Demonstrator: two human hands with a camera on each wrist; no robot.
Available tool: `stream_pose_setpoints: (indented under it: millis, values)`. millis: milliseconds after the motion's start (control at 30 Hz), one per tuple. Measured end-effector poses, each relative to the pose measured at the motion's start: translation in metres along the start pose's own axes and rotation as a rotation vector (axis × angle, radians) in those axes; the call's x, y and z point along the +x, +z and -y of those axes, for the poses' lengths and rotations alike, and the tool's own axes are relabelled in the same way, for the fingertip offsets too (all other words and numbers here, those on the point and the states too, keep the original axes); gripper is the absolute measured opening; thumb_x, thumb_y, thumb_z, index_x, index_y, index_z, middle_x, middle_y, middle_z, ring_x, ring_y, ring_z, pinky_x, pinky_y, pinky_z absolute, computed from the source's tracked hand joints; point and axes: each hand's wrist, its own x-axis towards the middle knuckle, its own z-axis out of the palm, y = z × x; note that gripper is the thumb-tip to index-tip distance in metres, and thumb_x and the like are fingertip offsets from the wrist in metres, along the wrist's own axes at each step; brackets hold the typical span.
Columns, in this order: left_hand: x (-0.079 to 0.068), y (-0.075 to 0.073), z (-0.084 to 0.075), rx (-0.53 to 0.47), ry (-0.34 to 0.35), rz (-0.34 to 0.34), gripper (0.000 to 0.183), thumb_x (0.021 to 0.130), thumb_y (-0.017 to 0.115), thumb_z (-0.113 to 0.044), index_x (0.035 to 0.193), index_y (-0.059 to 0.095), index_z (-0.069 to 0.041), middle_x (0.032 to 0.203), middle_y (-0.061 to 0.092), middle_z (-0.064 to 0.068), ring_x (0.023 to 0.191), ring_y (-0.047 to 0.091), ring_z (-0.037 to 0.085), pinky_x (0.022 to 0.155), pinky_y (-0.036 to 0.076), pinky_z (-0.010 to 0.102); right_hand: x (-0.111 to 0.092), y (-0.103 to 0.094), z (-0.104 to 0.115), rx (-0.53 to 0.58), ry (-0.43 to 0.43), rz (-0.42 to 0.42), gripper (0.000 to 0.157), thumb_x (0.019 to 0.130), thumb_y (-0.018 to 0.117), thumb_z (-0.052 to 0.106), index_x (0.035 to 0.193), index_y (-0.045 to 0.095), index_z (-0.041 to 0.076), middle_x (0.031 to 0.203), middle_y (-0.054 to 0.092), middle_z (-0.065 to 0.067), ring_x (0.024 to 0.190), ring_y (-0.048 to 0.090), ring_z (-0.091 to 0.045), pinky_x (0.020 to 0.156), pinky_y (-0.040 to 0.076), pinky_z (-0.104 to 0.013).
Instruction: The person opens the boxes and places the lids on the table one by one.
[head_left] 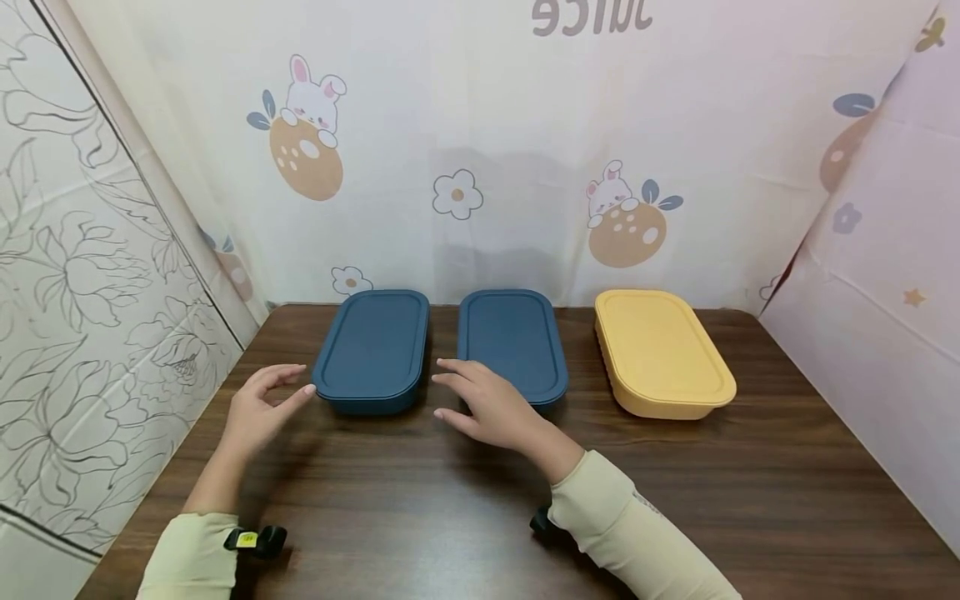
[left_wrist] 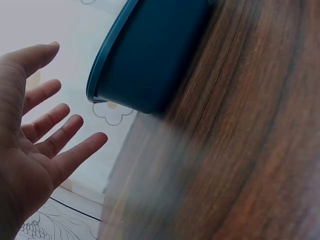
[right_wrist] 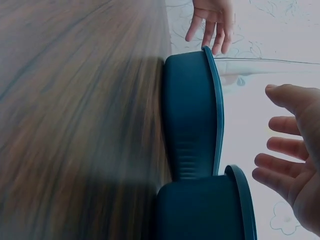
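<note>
Three lidded boxes stand in a row on the dark wooden table. The left blue box (head_left: 375,346) has my left hand (head_left: 258,408) beside its near left corner, fingers spread and slightly bent, holding nothing. Over the near left part of the middle blue box (head_left: 517,342) hovers my right hand (head_left: 487,408), thumb apart from the fingers, and it grips nothing. In the left wrist view the left blue box (left_wrist: 150,55) is apart from the fingers. The right wrist view shows both blue boxes, with the right hand (right_wrist: 300,150) above the lid level.
A yellow lidded box (head_left: 663,354) stands at the right of the row. Behind the boxes hangs a white curtain (head_left: 510,108) with rabbit and fruit prints. A flower-patterned panel (head_left: 97,275) borders the left side, and another printed curtain (head_left: 892,275) the right.
</note>
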Motion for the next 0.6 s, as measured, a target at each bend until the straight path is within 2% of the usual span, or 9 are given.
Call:
stream_pose_setpoints:
  millis: [133, 200, 267, 367, 433, 600]
  values:
    - [0.005, -0.002, 0.004, -0.041, -0.018, 0.018, 0.041, 0.091, 0.071, -0.024, 0.125, 0.063, -0.002, 0.119, 0.06, 0.015, 0.104, 0.053, 0.008, 0.075, 0.045, 0.016, 0.011, 0.002, 0.004, 0.038, 0.055, 0.021, 0.046, 0.096, 0.064, 0.033, 0.133, 0.059, 0.007, 0.145, 0.047, -0.011, 0.132, 0.044, -0.028, 0.106, 0.04, -0.043]
    - [0.008, -0.002, 0.007, -0.12, -0.03, 0.042, 0.043, 0.092, 0.07, -0.021, 0.127, 0.061, 0.002, 0.12, 0.059, 0.018, 0.101, 0.056, 0.004, 0.075, 0.05, 0.016, 0.017, 0.003, 0.005, 0.058, 0.089, 0.03, 0.046, 0.096, 0.063, 0.033, 0.133, 0.059, 0.007, 0.145, 0.047, -0.011, 0.132, 0.044, -0.029, 0.107, 0.039, -0.044]
    - [0.011, -0.003, 0.01, -0.206, -0.055, 0.077, 0.046, 0.093, 0.069, -0.02, 0.13, 0.057, 0.004, 0.119, 0.059, 0.017, 0.099, 0.058, 0.0, 0.075, 0.055, 0.021, 0.022, 0.005, 0.006, 0.073, 0.125, 0.035, 0.045, 0.096, 0.063, 0.033, 0.132, 0.059, 0.007, 0.145, 0.047, -0.011, 0.132, 0.044, -0.029, 0.107, 0.038, -0.045]
    - [0.015, -0.005, 0.014, -0.317, -0.11, 0.132, 0.05, 0.095, 0.066, -0.019, 0.135, 0.051, 0.007, 0.12, 0.058, 0.014, 0.098, 0.06, 0.001, 0.076, 0.058, 0.033, 0.03, 0.008, 0.006, 0.081, 0.171, 0.028, 0.044, 0.096, 0.063, 0.032, 0.132, 0.06, 0.007, 0.144, 0.048, -0.011, 0.132, 0.044, -0.03, 0.107, 0.038, -0.045]
    - [0.017, -0.006, 0.016, -0.337, -0.141, 0.159, 0.053, 0.095, 0.065, -0.021, 0.137, 0.048, 0.007, 0.122, 0.057, 0.015, 0.099, 0.06, 0.001, 0.077, 0.057, 0.037, 0.034, 0.01, 0.005, 0.088, 0.194, 0.012, 0.042, 0.096, 0.063, 0.03, 0.131, 0.06, 0.006, 0.143, 0.049, -0.012, 0.131, 0.046, -0.03, 0.106, 0.039, -0.045]
    - [0.022, -0.008, 0.019, -0.376, -0.204, 0.221, 0.06, 0.096, 0.064, -0.026, 0.143, 0.042, 0.005, 0.136, 0.045, 0.029, 0.1, 0.059, -0.002, 0.082, 0.056, 0.043, 0.045, 0.016, 0.003, 0.116, 0.27, 0.017, 0.044, 0.095, 0.065, 0.029, 0.132, 0.059, 0.005, 0.144, 0.047, -0.015, 0.131, 0.045, -0.03, 0.106, 0.04, -0.045]
